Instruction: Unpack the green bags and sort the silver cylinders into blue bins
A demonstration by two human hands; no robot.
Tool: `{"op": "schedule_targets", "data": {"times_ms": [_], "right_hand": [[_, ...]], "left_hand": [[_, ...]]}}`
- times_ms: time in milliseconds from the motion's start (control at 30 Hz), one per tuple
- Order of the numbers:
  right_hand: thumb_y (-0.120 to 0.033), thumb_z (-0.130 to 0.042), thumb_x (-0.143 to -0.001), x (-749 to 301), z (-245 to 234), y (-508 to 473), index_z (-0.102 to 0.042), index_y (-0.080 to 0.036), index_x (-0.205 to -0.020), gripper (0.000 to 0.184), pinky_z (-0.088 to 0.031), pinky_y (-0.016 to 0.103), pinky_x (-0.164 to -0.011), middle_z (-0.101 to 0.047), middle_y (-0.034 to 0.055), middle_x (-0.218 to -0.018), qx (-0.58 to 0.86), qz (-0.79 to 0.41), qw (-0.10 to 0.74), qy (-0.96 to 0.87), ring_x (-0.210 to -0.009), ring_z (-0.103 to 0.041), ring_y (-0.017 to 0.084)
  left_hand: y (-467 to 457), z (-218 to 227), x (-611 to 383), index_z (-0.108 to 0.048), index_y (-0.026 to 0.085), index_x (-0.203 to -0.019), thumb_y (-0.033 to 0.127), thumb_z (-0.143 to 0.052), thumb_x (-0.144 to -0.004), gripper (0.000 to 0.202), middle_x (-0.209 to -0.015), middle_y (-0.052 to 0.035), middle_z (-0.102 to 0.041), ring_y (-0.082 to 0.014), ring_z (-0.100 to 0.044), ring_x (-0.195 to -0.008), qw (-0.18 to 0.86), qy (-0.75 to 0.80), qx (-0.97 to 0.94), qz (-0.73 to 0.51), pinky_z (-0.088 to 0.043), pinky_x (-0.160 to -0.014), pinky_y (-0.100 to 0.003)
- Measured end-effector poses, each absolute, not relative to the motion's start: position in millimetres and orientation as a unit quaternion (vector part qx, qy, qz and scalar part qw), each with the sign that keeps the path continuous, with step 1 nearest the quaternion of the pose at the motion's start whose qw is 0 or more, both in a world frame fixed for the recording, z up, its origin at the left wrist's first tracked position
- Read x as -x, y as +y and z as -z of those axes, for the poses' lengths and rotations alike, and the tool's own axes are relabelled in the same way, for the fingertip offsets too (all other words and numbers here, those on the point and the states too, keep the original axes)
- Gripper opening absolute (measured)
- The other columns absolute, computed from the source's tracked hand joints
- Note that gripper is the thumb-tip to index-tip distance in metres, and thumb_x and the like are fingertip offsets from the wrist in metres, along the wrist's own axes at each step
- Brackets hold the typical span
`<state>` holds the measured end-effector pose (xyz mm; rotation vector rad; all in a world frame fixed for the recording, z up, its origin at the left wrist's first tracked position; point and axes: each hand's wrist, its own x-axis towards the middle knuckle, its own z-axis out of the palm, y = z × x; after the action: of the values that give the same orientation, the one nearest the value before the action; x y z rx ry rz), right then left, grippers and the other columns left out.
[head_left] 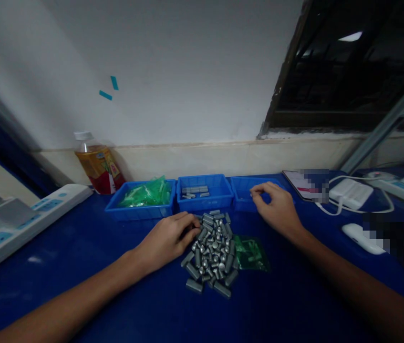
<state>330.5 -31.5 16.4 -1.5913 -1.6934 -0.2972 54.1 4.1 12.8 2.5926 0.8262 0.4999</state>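
Note:
A pile of small grey metal cylinders (211,250) lies on the blue table. My left hand (168,238) rests at the pile's left edge, fingers curled onto the cylinders. My right hand (276,207) hovers over the right blue tray (239,197), fingertips pinched together; what they hold is too small to make out. A green plastic bag (252,252) lies just right of the pile. The middle blue tray (203,193) holds a few grey cylinders. The left blue tray (140,197) is full of green plastic bags.
A bottle of amber drink (98,164) stands by the wall at the left. A white power strip (19,221) runs along the left edge. At the right lie a phone (304,183), a white charger with cable (350,193) and a white object (361,238).

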Motion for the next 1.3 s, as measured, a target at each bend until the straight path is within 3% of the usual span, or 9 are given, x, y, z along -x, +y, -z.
{"op": "schedule_targets", "data": {"times_ms": [300, 533, 667, 833, 933, 1167, 1300], "right_hand": [[-0.022, -0.048, -0.085, -327, -12, -33, -0.063, -0.019, -0.078, 0.016, -0.041, 0.033, -0.071, -0.066, 0.0043, -0.080, 0.603, 0.107, 0.346, -0.711, -0.077, -0.059, 0.020], [-0.021, -0.048, -0.086, -298, -22, -56, -0.063, -0.018, -0.087, 0.015, -0.039, 0.036, -0.073, -0.065, 0.0065, -0.084, 0.492, 0.137, 0.351, -0.785, -0.082, -0.055, 0.020], [-0.021, -0.047, -0.087, -278, -19, -68, -0.062, -0.017, -0.089, 0.015, -0.037, 0.035, -0.072, -0.063, 0.0063, -0.084, 0.437, 0.087, 0.321, -0.836, -0.081, -0.053, 0.019], [-0.021, -0.046, -0.088, -268, -12, -71, -0.062, -0.017, -0.090, 0.016, -0.036, 0.033, -0.072, -0.061, 0.0052, -0.081, 0.425, 0.042, 0.303, -0.852, -0.080, -0.052, 0.018], [-0.021, -0.046, -0.088, -266, -11, -71, -0.061, -0.017, -0.090, 0.016, -0.036, 0.034, -0.072, -0.061, 0.0047, -0.081, 0.431, 0.034, 0.293, -0.853, -0.080, -0.051, 0.018], [-0.021, -0.047, -0.088, -264, -10, -72, -0.060, -0.018, -0.090, 0.014, -0.036, 0.034, -0.073, -0.061, 0.0049, -0.083, 0.429, 0.025, 0.281, -0.858, -0.081, -0.051, 0.018], [-0.021, -0.050, -0.086, -262, -10, -72, -0.059, -0.018, -0.095, 0.013, -0.036, 0.034, -0.071, -0.062, 0.0053, -0.085, 0.434, 0.026, 0.306, -0.847, -0.080, -0.052, 0.019]], "left_hand": [[7, -6, -52, -0.056, 0.018, -0.096, 0.017, -0.038, -0.092, 0.019, -0.089, -0.0020, -0.062, -0.0141, -0.058, -0.082, 0.234, 0.269, -0.910, -0.213, -0.046, -0.073, -0.027], [-1, -12, -48, -0.056, 0.018, -0.091, 0.018, -0.049, -0.083, 0.011, -0.068, 0.0030, -0.050, -0.0088, -0.046, -0.055, 0.257, 0.214, -0.925, -0.181, -0.036, -0.051, -0.020], [-4, -12, -49, -0.058, 0.017, -0.086, 0.014, -0.049, -0.080, 0.011, -0.073, 0.0011, -0.053, -0.0101, -0.049, -0.062, 0.249, 0.191, -0.933, -0.177, -0.039, -0.057, -0.021], [0, -9, -52, -0.057, 0.016, -0.079, 0.012, -0.047, -0.080, 0.010, -0.070, 0.0011, -0.056, -0.0093, -0.049, -0.059, 0.270, 0.234, -0.909, -0.215, -0.038, -0.053, -0.020], [-1, -9, -52, -0.058, 0.016, -0.084, 0.012, -0.049, -0.079, 0.012, -0.077, -0.0005, -0.058, -0.0111, -0.053, -0.066, 0.243, 0.220, -0.919, -0.219, -0.042, -0.059, -0.022], [-2, -7, -50, -0.054, 0.016, -0.078, 0.010, -0.048, -0.079, 0.009, -0.072, 0.0009, -0.054, -0.0105, -0.049, -0.064, 0.223, 0.236, -0.921, -0.216, -0.040, -0.057, -0.021], [-12, -9, -58, -0.052, 0.016, -0.082, 0.019, -0.049, -0.085, 0.005, -0.071, 0.0010, -0.052, -0.0102, -0.048, -0.062, 0.293, 0.272, -0.870, -0.290, -0.040, -0.057, -0.022]]}}
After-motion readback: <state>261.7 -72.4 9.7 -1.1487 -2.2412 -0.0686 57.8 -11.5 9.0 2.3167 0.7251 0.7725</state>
